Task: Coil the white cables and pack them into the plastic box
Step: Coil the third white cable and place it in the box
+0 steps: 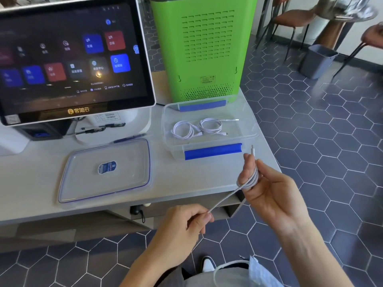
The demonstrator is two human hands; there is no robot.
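Around the right hand's fingers loops a white cable, pinched by the left hand.

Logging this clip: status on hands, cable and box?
Right hand holds coil of white cable; left hand pinches its tail. Two coils in open box. Lid aside, nothing blocking.

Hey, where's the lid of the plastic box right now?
The lid lies flat on the white table, left of the open plastic box and just in front of the touchscreen monitor.
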